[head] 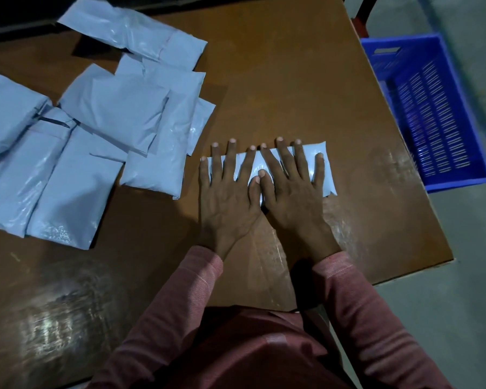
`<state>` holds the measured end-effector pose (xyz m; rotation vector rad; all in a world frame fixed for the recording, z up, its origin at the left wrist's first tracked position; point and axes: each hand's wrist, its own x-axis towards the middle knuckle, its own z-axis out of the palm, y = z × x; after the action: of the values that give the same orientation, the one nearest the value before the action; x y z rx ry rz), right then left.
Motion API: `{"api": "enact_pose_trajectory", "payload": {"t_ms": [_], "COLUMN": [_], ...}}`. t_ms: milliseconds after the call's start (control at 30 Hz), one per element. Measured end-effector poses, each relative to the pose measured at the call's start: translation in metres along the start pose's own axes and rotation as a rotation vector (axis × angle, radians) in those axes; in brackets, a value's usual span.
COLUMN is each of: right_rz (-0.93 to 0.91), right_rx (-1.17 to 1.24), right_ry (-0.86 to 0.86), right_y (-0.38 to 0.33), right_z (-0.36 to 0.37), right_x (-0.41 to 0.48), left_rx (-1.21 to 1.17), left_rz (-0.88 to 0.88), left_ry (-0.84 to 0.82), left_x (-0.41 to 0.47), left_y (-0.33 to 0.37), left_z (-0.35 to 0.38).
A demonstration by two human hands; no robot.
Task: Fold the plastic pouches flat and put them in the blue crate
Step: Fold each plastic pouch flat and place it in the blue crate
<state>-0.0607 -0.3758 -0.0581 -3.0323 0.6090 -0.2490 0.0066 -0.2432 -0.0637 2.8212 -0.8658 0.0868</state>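
Left hand (227,204) and right hand (292,202) lie flat, fingers spread, thumbs touching.

The pouches (96,130) heaped at the tabletop's left edge are thin plastic film, smooth, with a soft sheen and shallow creases. The folded pouch (327,175) nearer the right edge is the same film, glossier where light catches it. The tabletop (278,80) looks like a smooth brown board with a scuffed, streaky shine along its near edge. The crate (404,43) is hard moulded plastic with slotted walls. The sleeves (199,279) are woven cloth, matt and finely ribbed. The floor (460,304) looks matt.
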Motion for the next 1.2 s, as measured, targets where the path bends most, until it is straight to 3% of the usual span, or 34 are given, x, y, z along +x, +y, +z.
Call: {"api": "enact_pose_trajectory", "payload": {"t_ms": [433,600,733,1200], "right_rz": [0.010,0.046,0.050,0.083], "right_rx": [0.156,0.172,0.168,0.052], "right_ry": [-0.238,-0.028,-0.079,0.033], "right_y": [0.005,0.003,0.010,0.007], "right_z": [-0.013,-0.020,-0.005,0.013], "right_x": [0.009,0.026,0.034,0.028], "left_rx": [-0.022,-0.084,-0.081,0.016], "left_rz": [0.040,0.027,0.051,0.039], "left_ry": [-0.058,-0.020,0.004,0.051], "left_x": [0.003,0.017,0.021,0.020], "left_y": [-0.004,-0.006,-0.006,-0.005], "left_z": [-0.007,-0.018,-0.006,0.008]}}
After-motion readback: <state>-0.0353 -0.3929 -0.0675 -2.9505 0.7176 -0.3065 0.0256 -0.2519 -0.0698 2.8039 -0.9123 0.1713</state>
